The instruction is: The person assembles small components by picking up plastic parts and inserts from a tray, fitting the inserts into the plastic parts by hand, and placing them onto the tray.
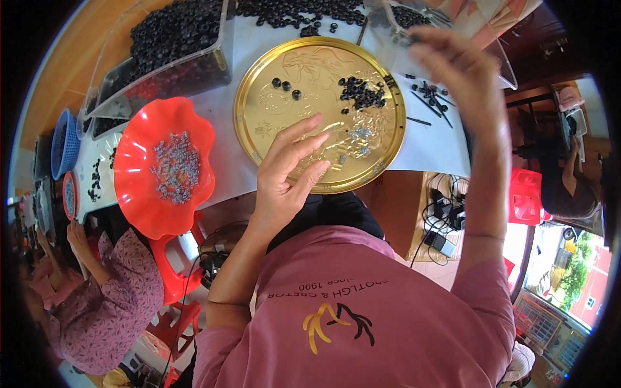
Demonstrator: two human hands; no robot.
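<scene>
A round gold tray (259, 97) lies on the white table. It holds a heap of small black rings (362, 92), three loose black rings (285, 86) and a few tiny silver parts (358, 136). My left hand (288, 171) hovers over the tray's near rim, palm open, fingers spread, holding nothing. My right hand (456, 71) is raised at the tray's far right, its fingers against a tilted clear plastic box (504, 61). Whether it grips the box is hidden.
A red wavy bowl (139, 194) of small silver parts stands left of the tray. Behind it is a clear bin of black rings (174, 39); thin black sticks (427, 103) lie at right. A blue basket (65, 142) sits far left. Another person (103, 304) sits lower left.
</scene>
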